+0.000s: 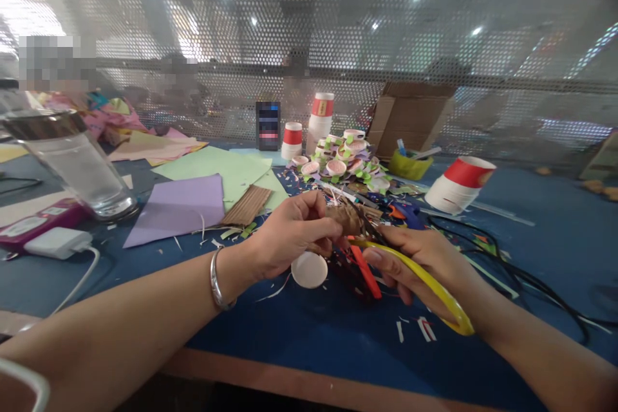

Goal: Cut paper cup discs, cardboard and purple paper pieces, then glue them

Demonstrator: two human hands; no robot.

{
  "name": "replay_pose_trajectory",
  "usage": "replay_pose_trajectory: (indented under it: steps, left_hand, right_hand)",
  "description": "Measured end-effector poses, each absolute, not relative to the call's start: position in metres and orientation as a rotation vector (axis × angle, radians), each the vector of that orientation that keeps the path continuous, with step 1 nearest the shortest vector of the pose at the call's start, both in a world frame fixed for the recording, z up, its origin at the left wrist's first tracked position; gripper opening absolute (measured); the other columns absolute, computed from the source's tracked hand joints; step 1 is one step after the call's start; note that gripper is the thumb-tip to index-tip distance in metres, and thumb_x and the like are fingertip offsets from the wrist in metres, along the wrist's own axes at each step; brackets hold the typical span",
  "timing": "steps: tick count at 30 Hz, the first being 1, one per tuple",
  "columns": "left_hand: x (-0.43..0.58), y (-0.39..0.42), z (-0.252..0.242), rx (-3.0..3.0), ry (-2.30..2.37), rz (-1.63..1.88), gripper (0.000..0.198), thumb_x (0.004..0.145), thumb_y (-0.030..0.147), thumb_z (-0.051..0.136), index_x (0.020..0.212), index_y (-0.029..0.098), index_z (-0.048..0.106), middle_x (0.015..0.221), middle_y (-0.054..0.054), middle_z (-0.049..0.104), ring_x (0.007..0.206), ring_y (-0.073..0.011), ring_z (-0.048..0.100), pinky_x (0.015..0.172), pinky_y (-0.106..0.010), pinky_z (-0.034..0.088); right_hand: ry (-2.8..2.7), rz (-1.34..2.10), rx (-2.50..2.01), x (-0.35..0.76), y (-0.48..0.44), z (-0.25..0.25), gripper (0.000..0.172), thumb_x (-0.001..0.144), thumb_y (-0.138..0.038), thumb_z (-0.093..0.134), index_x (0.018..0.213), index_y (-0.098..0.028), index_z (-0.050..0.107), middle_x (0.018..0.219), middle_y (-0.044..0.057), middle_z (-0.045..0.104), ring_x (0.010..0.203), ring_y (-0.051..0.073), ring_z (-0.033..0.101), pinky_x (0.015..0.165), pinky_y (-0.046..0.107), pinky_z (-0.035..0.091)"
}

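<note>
My left hand (299,228), with a silver bangle at the wrist, pinches a small piece of brown cardboard (345,217) between thumb and fingers. In my right hand (420,257) is a pair of scissors (425,277) with a yellow handle. Their dark blades point at the cardboard; whether they are open or closed on it I cannot tell. Below my left hand lies a round white paper cup base (309,270). A red-orange long tool (365,270) rests on the table between my hands, partly hidden.
Behind my hands are piled cut cup pieces (355,148) with green tabs. Stacked paper cups (461,183) lean at right, near black cables (521,270). Left are coloured paper sheets (178,209), corrugated cardboard (247,205), a water glass (89,167) and a charger (60,241). A mesh screen stands behind.
</note>
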State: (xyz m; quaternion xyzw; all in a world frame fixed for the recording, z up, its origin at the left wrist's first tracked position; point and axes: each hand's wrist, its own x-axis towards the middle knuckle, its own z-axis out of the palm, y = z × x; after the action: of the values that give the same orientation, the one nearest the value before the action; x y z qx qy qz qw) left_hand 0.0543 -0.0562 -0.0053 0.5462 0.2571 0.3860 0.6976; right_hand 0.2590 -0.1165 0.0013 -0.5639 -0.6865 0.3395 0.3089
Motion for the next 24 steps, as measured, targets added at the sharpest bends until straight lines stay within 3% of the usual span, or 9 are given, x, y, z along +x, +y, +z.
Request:
replay_pose_trajectory:
  steps: [6,17,24]
  left_hand:
    - [0.0532,-0.0534,-0.0081,1.236,0.622,0.812,0.026,0.079,0.034,0.08,0.084,0.015,0.062,0.086,-0.005,0.071,0.08,-0.0154,0.071,0.063,-0.023,0.051]
    - [0.0549,-0.0541,-0.0049,1.174,0.614,0.813,0.025,0.075,0.029,0.083,0.077,0.012,0.064,0.076,-0.002,0.068,0.063,-0.0078,0.059,0.059,-0.021,0.044]
    - [0.0573,-0.0548,-0.0058,1.13,0.529,0.786,0.027,0.072,0.027,0.086,0.073,0.011,0.065,0.073,-0.002,0.069,0.063,-0.0081,0.061,0.06,-0.021,0.043]
  right_hand:
    - [-1.813,0.887,-1.515,0.2577,-0.1183,0.0007,0.049,0.081,-0.068,0.067,0.066,-0.022,0.056,0.05,-0.003,0.055,0.034,0.01,0.051,0.035,0.02,0.036]
    - [-1.834,0.782,-1.701,0.2546,-0.1199,0.003,0.053,0.084,-0.07,0.061,0.062,-0.022,0.053,0.046,-0.003,0.056,0.033,0.011,0.049,0.036,0.021,0.034]
    - [-1.864,0.845,-1.522,0.2548,-0.1172,0.0005,0.05,0.083,-0.071,0.061,0.076,-0.022,0.062,0.055,-0.004,0.058,0.039,0.011,0.052,0.041,0.022,0.04]
